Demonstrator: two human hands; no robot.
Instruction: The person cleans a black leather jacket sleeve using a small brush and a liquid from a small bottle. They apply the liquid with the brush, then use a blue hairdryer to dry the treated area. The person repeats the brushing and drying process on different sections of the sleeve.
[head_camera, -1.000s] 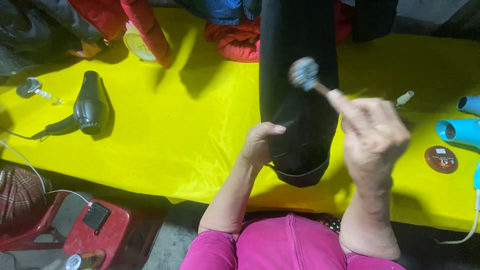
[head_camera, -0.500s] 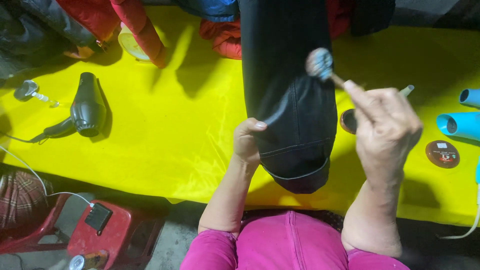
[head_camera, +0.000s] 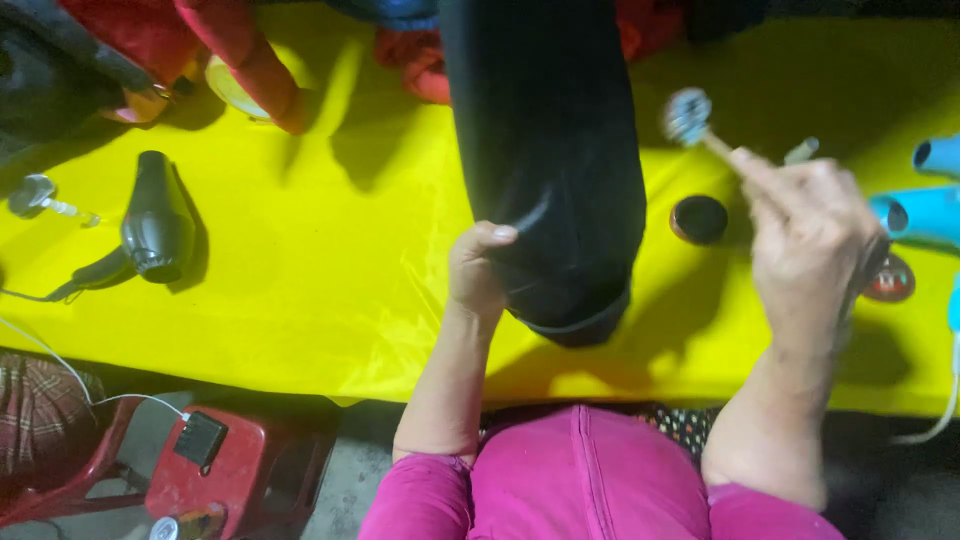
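Note:
A black garment sleeve (head_camera: 550, 150) lies lengthwise on the yellow table cover (head_camera: 300, 290). My left hand (head_camera: 478, 268) pinches its left edge near the cuff. My right hand (head_camera: 815, 235) is raised to the right of the sleeve and grips the wooden handle of a small round-headed brush (head_camera: 688, 115), whose blurred head is up over the table. A small round dark tin (head_camera: 699, 219) sits open on the cover between the sleeve and my right hand.
A black hair dryer (head_camera: 155, 225) with its cord lies at the left. Red clothing (head_camera: 230, 50) is heaped at the back. Blue tubes (head_camera: 925, 205) and a round lid (head_camera: 890, 280) are at the right edge. A red stool (head_camera: 235, 475) stands below the table.
The view has shifted so the sleeve and hands sit lower and larger. My right hand has moved the brush to the right, off the sleeve, uncovering the dark tin.

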